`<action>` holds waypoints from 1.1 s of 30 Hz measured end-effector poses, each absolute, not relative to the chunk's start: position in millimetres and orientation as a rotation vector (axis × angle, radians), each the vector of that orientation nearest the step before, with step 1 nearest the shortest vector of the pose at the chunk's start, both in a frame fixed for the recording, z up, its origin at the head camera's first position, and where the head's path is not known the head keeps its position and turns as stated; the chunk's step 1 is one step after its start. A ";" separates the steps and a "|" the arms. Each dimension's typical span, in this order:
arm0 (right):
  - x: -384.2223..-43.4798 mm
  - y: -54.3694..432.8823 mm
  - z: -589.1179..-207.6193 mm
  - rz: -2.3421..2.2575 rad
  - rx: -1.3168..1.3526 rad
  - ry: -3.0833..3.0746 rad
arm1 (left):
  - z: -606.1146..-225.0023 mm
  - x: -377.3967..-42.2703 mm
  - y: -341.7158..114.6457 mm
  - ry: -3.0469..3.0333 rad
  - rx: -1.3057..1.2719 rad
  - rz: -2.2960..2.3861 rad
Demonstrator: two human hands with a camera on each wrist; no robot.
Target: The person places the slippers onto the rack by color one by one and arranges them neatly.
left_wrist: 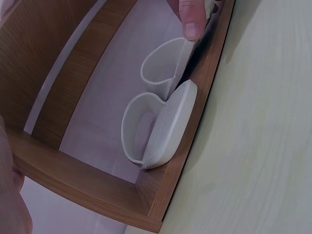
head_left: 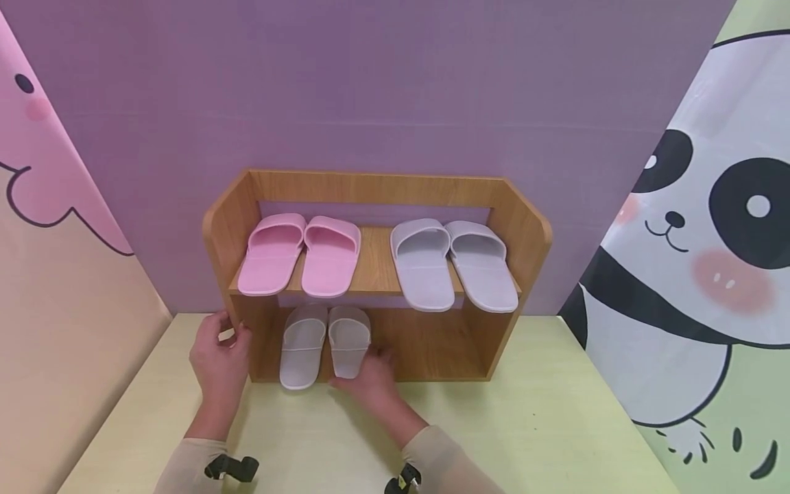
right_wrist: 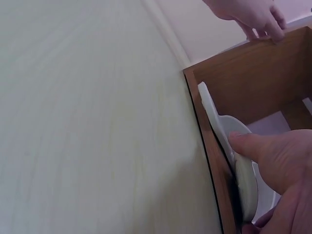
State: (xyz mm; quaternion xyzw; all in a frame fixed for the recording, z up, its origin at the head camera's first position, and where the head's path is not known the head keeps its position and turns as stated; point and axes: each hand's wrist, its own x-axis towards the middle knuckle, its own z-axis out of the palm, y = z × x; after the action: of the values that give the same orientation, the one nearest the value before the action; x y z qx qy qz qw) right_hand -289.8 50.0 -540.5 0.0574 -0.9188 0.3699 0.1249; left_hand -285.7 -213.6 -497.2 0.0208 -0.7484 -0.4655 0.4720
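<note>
On the lower shelf of a small wooden shoe rack (head_left: 444, 343), a pair of off-white slippers sits toward the left, toes to the back. My right hand (head_left: 373, 381) grips the right slipper (head_left: 348, 343) of this pair by its heel end and outer side; in the right wrist view the thumb (right_wrist: 246, 145) lies on the slipper's edge. Just left of it rests the other slipper (head_left: 300, 360), its heel at the shelf's front edge. With bent fingers, my left hand (head_left: 219, 360) holds the front edge of the rack's left side panel (head_left: 230, 240).
Pink slippers (head_left: 330, 264) stand on the upper shelf (head_left: 376, 264) at left, pale lavender slippers (head_left: 426, 274) at right, their heels over its front edge. The rack stands on a pale wood table (head_left: 555, 425) before a purple wall (head_left: 382, 89). Printed cartoon panels (head_left: 710, 288) flank it.
</note>
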 end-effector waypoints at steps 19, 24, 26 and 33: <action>-287.3 38.0 -535.2 1.062 0.188 -2.681 | -498.0 -285.5 -214.0 -1.821 0.040 -1.129; -292.1 37.2 -540.9 0.993 0.183 -2.691 | -498.9 -286.2 -214.1 -1.825 0.052 -1.126; -293.4 37.1 -542.2 0.971 0.182 -2.694 | -499.0 -286.1 -214.1 -1.825 0.055 -1.127; -295.6 37.5 -544.9 0.975 0.206 -2.702 | -498.3 -285.6 -214.3 -1.823 0.054 -1.133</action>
State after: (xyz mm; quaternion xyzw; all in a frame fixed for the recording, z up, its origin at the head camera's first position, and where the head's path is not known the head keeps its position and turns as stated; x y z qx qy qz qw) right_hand -295.6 37.5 -544.9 0.0708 -0.9301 0.3358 0.1306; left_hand -285.6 -214.3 -498.3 0.0222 -0.7463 -0.4639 0.4768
